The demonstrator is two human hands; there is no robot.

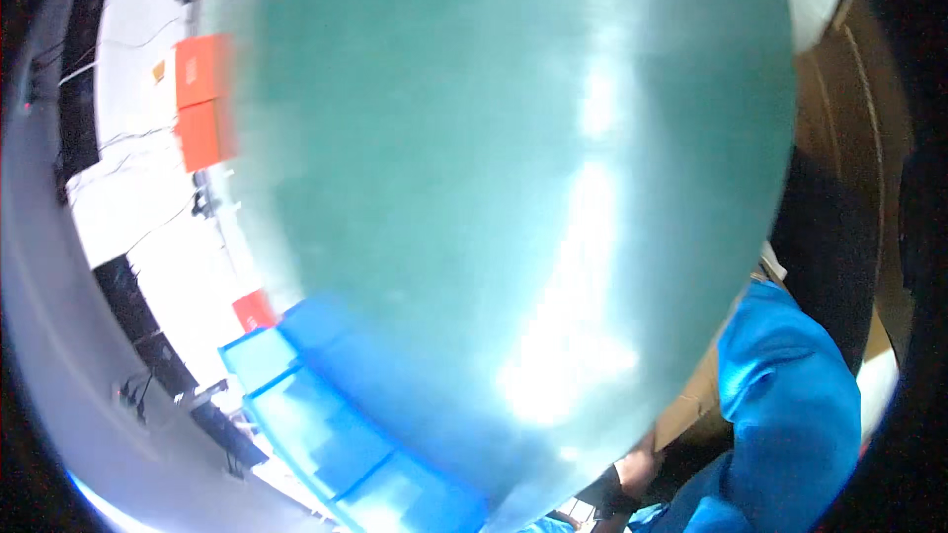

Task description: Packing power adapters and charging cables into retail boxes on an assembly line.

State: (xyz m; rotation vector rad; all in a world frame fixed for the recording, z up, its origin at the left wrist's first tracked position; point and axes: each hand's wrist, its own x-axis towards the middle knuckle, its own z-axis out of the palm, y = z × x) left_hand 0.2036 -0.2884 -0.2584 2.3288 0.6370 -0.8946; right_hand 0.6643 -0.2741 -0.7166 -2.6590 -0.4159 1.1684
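Note:
My left hand (640, 469) is low in the view, below the table's near right edge, with a dark cuff at its wrist. It is closed at the end of a strip of brown cardboard (691, 403); its fingers are small and partly hidden. My right arm, in a blue sleeve (790, 385), reaches up along the right side, beside the same cardboard. The right hand itself does not show past the sleeve's end. A small pale object (773, 262) lies just beyond that end, too blurred to name.
A shiny green tabletop (425, 158) fills the middle. Blue plastic bins (336, 434) stand along its lower left edge. Orange boxes (200, 74) and a small red box (254, 310) line the left side, by a white surface with cables. Brown cardboard (849, 109) stands at the right.

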